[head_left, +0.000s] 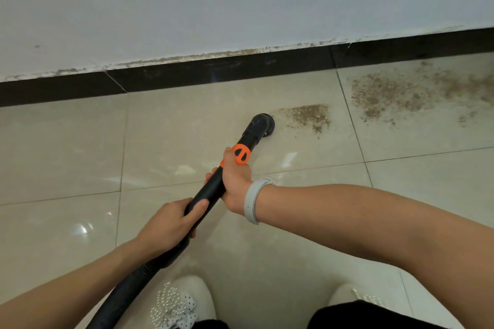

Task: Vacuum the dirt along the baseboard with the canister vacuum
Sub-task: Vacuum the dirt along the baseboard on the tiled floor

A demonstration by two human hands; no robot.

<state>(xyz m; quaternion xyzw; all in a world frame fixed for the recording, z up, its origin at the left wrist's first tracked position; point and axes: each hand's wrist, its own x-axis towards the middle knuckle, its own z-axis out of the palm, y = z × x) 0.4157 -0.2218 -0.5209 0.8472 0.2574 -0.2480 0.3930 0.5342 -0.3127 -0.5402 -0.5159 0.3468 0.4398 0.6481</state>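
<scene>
A black vacuum wand [211, 189] with an orange collar [241, 154] slants across the beige tiles. Its round brush nozzle [263, 125] touches the floor just left of a small brown dirt patch [310, 116]. A larger spread of dirt [401, 93] lies further right, close to the black baseboard [213, 72]. My right hand [235, 184] grips the wand just below the orange collar. My left hand [171, 222] grips it lower down, where the ribbed hose [125, 291] starts. The canister is out of sight.
A white wall [240, 2] rises above the baseboard, with grime along their joint. My two light shoes [187, 299] stand at the bottom edge. Glossy tiles [66, 155] stretch to the left. A pale band sits on my right wrist.
</scene>
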